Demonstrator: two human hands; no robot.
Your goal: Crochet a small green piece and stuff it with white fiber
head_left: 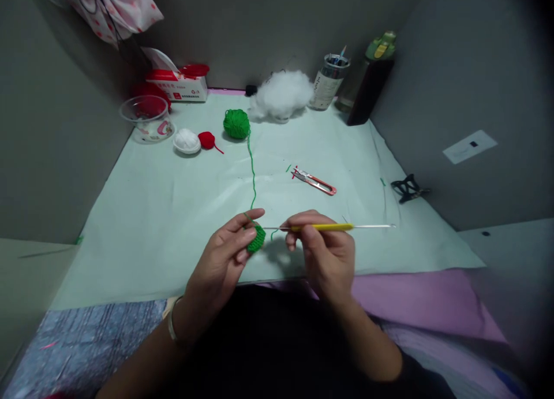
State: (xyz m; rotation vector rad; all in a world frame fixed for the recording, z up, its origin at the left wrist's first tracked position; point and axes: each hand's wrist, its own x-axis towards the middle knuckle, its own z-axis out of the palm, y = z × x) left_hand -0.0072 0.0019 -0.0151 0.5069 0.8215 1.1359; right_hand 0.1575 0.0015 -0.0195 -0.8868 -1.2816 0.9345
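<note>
A small green crochet piece (256, 239) is pinched between the thumb and fingers of my left hand (223, 249). Green yarn runs over the left index finger and back to a green yarn ball (236, 124). My right hand (326, 249) is closed on the yellow handle of a crochet hook (331, 227). The hook's thin metal shaft points left and meets the top edge of the piece; its exact tip is hidden there. A second metal end sticks out to the right. A short green yarn tail (274, 234) hangs between the hands.
Orange-handled thread snips (315, 182) lie beyond my right hand. White stuffing (283, 93), a can of pens (329, 84) and a bottle (373, 78) stand at the back. White yarn (187, 141), red yarn (206, 140), a plastic tub (149, 122) and a tissue box (184, 87) are left. A black clip (407, 189) lies right.
</note>
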